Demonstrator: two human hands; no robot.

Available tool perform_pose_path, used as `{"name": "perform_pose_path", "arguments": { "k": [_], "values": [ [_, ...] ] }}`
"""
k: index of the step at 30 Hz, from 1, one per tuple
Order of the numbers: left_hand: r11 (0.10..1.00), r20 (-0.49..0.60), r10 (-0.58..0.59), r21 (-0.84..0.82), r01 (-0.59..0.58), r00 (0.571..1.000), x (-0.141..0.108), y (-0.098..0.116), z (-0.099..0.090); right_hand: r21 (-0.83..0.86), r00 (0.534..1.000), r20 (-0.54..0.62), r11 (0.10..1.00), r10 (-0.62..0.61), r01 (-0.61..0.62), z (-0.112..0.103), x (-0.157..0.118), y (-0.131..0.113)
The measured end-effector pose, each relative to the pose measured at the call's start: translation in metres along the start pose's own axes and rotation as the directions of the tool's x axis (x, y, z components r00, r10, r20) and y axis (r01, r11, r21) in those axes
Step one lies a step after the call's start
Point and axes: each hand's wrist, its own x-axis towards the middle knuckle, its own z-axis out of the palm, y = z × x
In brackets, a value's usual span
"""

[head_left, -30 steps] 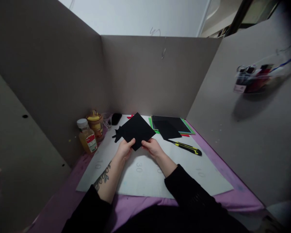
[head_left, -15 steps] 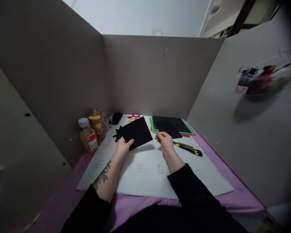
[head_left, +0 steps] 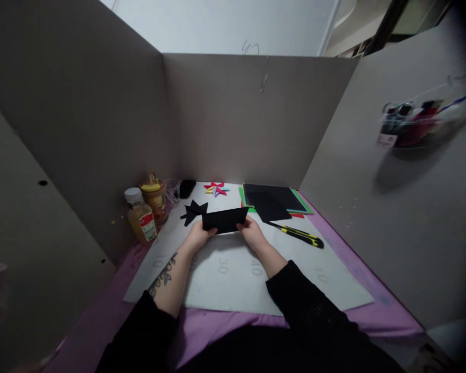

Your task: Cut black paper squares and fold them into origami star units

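A black sheet of paper [head_left: 225,220] is held up above the white mat [head_left: 233,290], showing as a wide, low rectangle. My left hand [head_left: 199,235] pinches its lower left corner, thumb in front. At its lower right corner my right hand [head_left: 251,231] grips it the same way; the fingers behind the sheet are hidden. Just beyond my left hand lies a black folded paper star [head_left: 194,211]. To the right of my right hand rests a black and yellow utility knife [head_left: 301,235].
A stack of coloured sheets topped with black [head_left: 275,197] lies at the back right. Behind is a multicoloured paper pinwheel [head_left: 216,189]. A bottle [head_left: 142,215] and a yellow-lidded jar [head_left: 154,194] stand left. Grey panels surround the table; a plastic holder [head_left: 411,124] hangs on the right one.
My right hand has moved left and taken hold of the black paper's right side. The sheet has turned level and looks much lower, uncovering the star and the pinwheel.
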Motion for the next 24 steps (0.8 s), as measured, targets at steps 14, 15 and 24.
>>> {"name": "perform_pose_path", "arguments": {
  "k": [14,15,24],
  "values": [
    [0.995,0.079,-0.061,-0.073,0.067,0.995,0.005,-0.002,0.001,-0.196,1.0,-0.001,0.981,-0.011,0.01,-0.01,0.006,0.01],
    [0.992,0.096,-0.063,-0.104,0.073,0.993,0.005,-0.002,0.001,-0.167,1.0,-0.023,0.986,-0.019,0.015,-0.011,0.007,0.007],
    [0.977,0.154,-0.196,-0.058,0.207,0.968,-0.006,0.012,0.004,0.166,0.992,-0.103,0.985,0.074,-0.056,-0.01,0.003,-0.015]
  ]
}}
